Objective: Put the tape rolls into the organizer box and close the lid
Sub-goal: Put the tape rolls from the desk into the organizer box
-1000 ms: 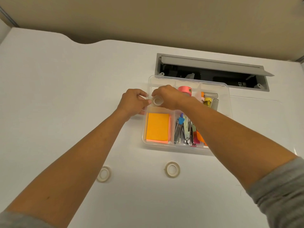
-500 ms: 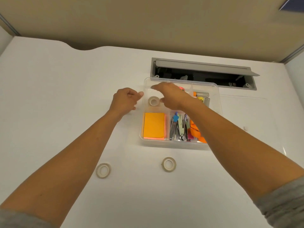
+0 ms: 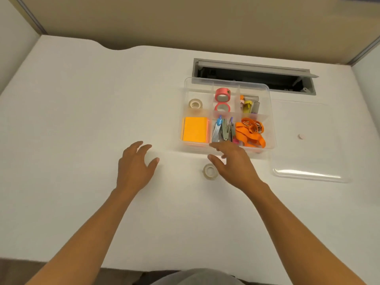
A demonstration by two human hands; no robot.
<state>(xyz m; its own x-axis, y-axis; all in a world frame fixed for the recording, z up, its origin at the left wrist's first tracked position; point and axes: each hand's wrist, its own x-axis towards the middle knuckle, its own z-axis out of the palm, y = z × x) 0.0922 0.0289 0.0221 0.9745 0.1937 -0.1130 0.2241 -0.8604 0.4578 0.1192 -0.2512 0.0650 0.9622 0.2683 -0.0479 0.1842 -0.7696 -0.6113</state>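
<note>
The clear organizer box stands open on the white desk. Its back-left compartment holds a clear tape roll, and two pink tape rolls sit in the back-middle one. Another clear tape roll lies on the desk in front of the box. My right hand hovers open just right of it, thumb near its rim. My left hand is open with fingers spread, low over the desk to the left. No other loose roll shows; my left hand may hide one. The clear lid lies flat, right of the box.
Other compartments hold orange sticky notes, staplers, orange scissors and small items. An open grey cable hatch sits behind the box. A small white disc lies on the lid. Beige partition walls bound the desk.
Both hands have pulled back from the box's back-left compartment to the desk in front of it. The clear roll that the right hand held now lies in that compartment.
</note>
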